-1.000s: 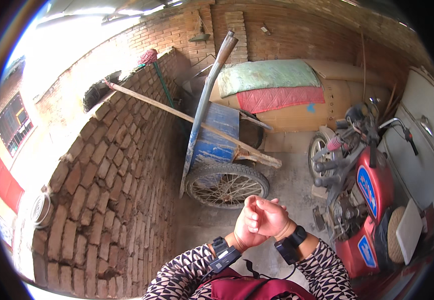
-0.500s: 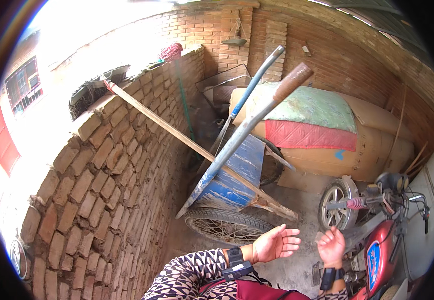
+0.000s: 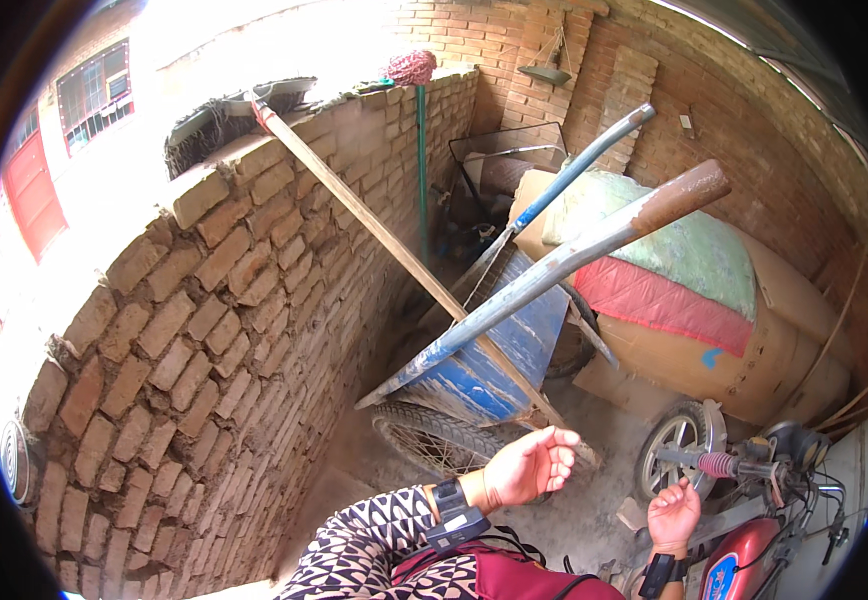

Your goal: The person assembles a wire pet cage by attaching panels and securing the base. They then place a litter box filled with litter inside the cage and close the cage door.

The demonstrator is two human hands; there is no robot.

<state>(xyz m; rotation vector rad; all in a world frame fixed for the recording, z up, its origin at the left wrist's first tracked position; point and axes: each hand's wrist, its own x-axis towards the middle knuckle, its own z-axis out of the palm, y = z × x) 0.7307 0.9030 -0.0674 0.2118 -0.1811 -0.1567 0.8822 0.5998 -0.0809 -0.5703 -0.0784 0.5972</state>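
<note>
Left hand (image 3: pixel 529 465): was open, palm up, fingers spread, holding nothing, in front of the cart wheel (image 3: pixel 444 440).
Right hand (image 3: pixel 674 512): was loosely open, empty, just below the motorcycle's pink handlebar grip (image 3: pixel 716 464).
Blue handcart (image 3: pixel 499 350): stood tipped against the brick wall (image 3: pixel 204 350).

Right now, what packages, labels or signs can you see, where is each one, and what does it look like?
Large cardboard box: right of the blue cart, brown, bulky, draped with green and red cloths.
Small sticker: on that box's front, blue.
Badge: on the red motorbike tank by the right hand, oval, blue.
</note>
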